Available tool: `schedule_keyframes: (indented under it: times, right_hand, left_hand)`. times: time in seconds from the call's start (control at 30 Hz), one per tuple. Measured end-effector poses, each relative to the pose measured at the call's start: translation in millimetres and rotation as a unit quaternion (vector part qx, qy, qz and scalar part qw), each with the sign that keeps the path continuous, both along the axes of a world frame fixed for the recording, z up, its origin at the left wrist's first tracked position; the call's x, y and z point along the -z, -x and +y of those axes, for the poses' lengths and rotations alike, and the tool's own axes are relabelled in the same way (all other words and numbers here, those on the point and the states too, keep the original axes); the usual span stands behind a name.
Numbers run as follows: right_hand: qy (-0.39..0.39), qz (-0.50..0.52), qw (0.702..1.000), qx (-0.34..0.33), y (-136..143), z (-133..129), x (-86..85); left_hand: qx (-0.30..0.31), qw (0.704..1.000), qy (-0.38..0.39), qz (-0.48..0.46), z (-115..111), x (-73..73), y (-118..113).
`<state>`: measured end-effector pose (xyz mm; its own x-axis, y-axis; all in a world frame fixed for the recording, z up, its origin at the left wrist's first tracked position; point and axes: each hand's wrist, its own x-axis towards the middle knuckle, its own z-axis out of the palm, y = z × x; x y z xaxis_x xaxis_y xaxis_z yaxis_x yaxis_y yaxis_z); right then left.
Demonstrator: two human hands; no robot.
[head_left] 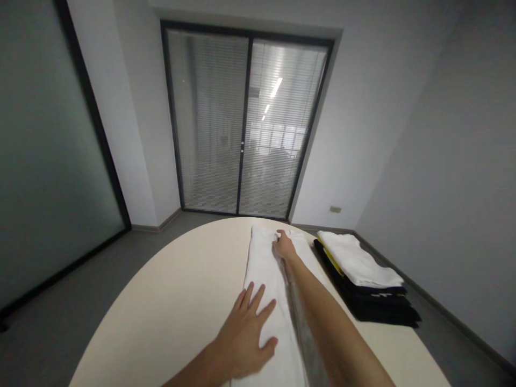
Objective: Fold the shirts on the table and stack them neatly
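A long white folded garment [264,263] lies lengthwise on the round, pale table [173,301]. My left hand [245,330] rests flat on its near part, fingers spread. Toward the far end, my right hand [285,246] pinches the edge of the white cloth with thumb and fingers closed. A greyish strip of fabric shows along the right side, partly covered by my right forearm. The exact kind of garment cannot be made out.
On the right of the table stands a stack of folded clothes, with a white one [358,260] on top and yellow and black ones [374,306] beneath. Beyond the table's far edge is a glass door [242,123] with blinds. Walls stand on both sides.
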<state>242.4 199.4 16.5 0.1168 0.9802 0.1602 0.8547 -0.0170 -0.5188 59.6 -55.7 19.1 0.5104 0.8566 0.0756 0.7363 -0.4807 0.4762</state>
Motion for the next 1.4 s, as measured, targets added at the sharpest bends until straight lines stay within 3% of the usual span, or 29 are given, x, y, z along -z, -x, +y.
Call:
schedule_keyframes:
  times: [0.2,0.37,0.6,0.73,1.0,1.2,1.4]
  right_hand:
    - [-0.029,-0.036,0.998,-0.053,-10.7,-15.0,-11.4]
    - [-0.022,-0.078,0.994,-0.073,-9.2,-49.1,-20.2]
    - [0.062,-0.133,0.984,-0.103,-4.1,-116.4,1.0]
    - [0.067,-0.156,0.980,-0.109,-1.0,-137.2,15.8]
    - [0.039,-0.157,0.982,-0.099,9.8,-132.1,14.4]
    - [0.047,-0.122,0.984,-0.122,7.3,-109.5,14.5]
    - [0.010,-0.039,0.984,-0.172,-19.9,-107.3,-3.9]
  left_hand:
    - [-0.004,1.000,-0.012,0.026,0.0,-1.9,0.2]
    - [-0.004,0.999,-0.012,0.037,-0.4,-3.0,0.5]
    - [-0.014,0.999,-0.032,0.038,9.1,3.8,3.7]
    - [-0.038,0.996,-0.066,0.055,8.7,-1.4,-0.9]
    - [-0.077,0.994,-0.043,0.068,-11.4,4.8,-6.0]
    - [-0.078,0.994,-0.037,0.069,3.7,11.2,-1.4]
    - [-0.086,0.992,-0.045,0.078,12.7,12.8,-2.2]
